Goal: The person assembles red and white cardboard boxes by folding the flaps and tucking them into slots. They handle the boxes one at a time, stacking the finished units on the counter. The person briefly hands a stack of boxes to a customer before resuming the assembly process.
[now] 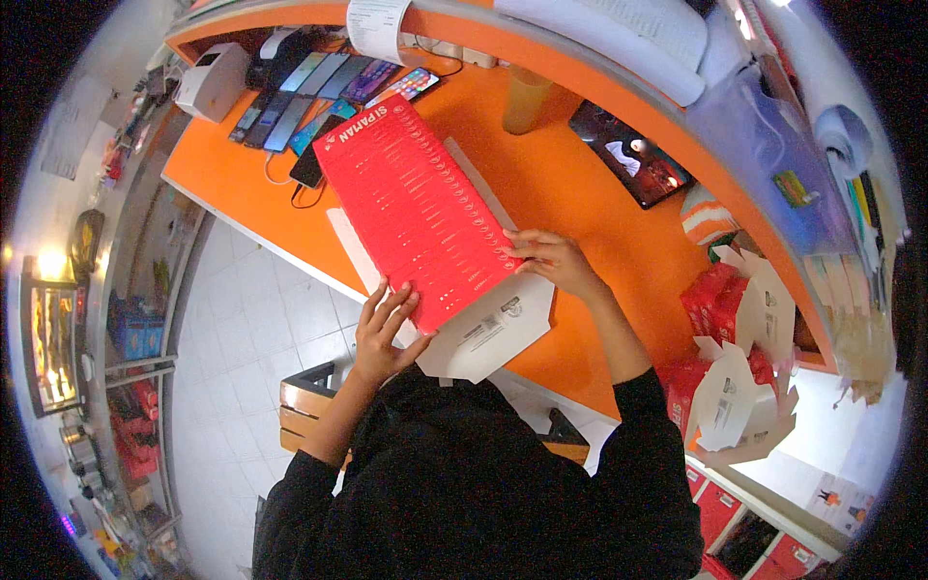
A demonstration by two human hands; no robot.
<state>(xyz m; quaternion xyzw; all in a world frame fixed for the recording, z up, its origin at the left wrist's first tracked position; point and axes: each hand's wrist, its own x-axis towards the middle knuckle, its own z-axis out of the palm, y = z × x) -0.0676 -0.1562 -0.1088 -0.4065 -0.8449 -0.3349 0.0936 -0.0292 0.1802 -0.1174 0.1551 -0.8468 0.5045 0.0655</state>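
A stack of flat red cardboard box blanks [416, 203] with white flaps lies slanted on the orange desk, its layers overlapping in a stepped row. At its near left corner, my left hand [382, 333] rests with the fingers spread over the red edge and the thumb apart. My right hand [556, 261] holds the right edge, fingertips bent over the red card. A broad white flap [493, 329] shows between my hands, close to my body. The undersides of the blanks are hidden.
Several phones [309, 92] with cables lie at the back left beside a white box-shaped device [211, 82]. A tablet [633, 155] with a lit screen and a yellowish cup [527, 100] stand farther back. Folded red-and-white boxes [725, 396] pile up at the right. Shelves [145, 367] line the left.
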